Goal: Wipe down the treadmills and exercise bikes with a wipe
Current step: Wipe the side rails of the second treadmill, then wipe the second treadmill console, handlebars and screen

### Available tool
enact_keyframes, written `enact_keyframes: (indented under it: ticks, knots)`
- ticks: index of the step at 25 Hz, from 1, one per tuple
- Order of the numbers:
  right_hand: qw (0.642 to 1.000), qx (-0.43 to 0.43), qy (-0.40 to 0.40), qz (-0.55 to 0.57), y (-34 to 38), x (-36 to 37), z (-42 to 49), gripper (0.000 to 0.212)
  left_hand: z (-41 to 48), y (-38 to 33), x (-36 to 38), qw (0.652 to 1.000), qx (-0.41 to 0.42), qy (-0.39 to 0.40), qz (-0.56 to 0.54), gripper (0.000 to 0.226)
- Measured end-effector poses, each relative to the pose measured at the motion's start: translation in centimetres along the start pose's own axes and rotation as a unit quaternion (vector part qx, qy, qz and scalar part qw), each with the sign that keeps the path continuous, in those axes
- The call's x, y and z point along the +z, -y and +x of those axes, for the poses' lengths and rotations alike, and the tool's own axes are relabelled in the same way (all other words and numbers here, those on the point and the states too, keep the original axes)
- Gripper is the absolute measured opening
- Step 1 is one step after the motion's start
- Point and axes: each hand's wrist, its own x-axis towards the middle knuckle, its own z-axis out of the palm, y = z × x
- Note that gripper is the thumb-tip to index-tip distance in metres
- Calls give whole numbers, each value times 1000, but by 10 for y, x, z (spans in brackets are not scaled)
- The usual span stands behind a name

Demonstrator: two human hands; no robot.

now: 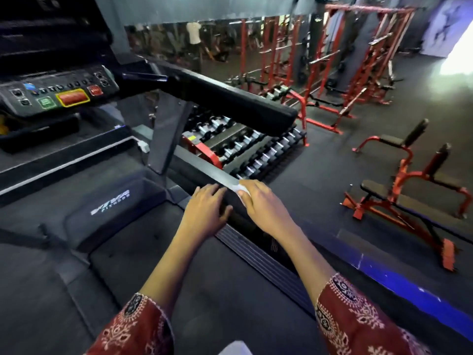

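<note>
I stand on a black treadmill whose belt [143, 265] runs below me. Its right side rail [204, 172] is a grey strip leading up to the upright. My right hand [261, 203] lies flat on that rail and presses a white wipe [239, 191] under its fingers; only the wipe's edge shows. My left hand [207, 206] rests beside it with fingers spread on the rail's inner edge, holding nothing. The console [53, 96] with red and green buttons sits at the upper left, and the padded right handrail [230, 101] reaches out above the rail.
A dumbbell rack [243, 147] stands just right of the treadmill. Red weight benches [409, 201] and red squat racks [332, 62] fill the floor to the right and behind. A mirror wall [194, 42] lies ahead. A blue-lit strip [399, 285] edges the floor.
</note>
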Motion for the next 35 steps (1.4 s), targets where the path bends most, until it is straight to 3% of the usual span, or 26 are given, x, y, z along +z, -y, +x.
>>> enact_keyframes:
  ticks: [9, 12, 16, 22, 29, 32, 35]
  knots:
    - [989, -114, 61, 75, 102, -47, 154, 38, 88, 70, -133, 989, -135, -36, 48, 47]
    - [981, -140, 70, 111, 126, -42, 195, 38, 98, 98, -156, 980, -155, -81, 98, 47]
    - [961, -209, 112, 145, 147, -11, 249, 38, 101, 141, -169, 961, -229, -68, 137, 39]
    - [897, -338, 217, 183, 209, 47, 312, 35, 74, 189, -191, 895, -394, -98, 182, 44]
    - [784, -470, 355, 195, 306, 142, 307, 42, -13, 209, -212, 775, -585, -109, 211, 47]
    - [748, -508, 378, 200, 344, 173, 303, 40, -35, 234, -222, 741, -619, -135, 224, 43]
    - [737, -513, 386, 211, 384, 207, 318, 40, -43, 279, -238, 730, -624, -154, 233, 43]
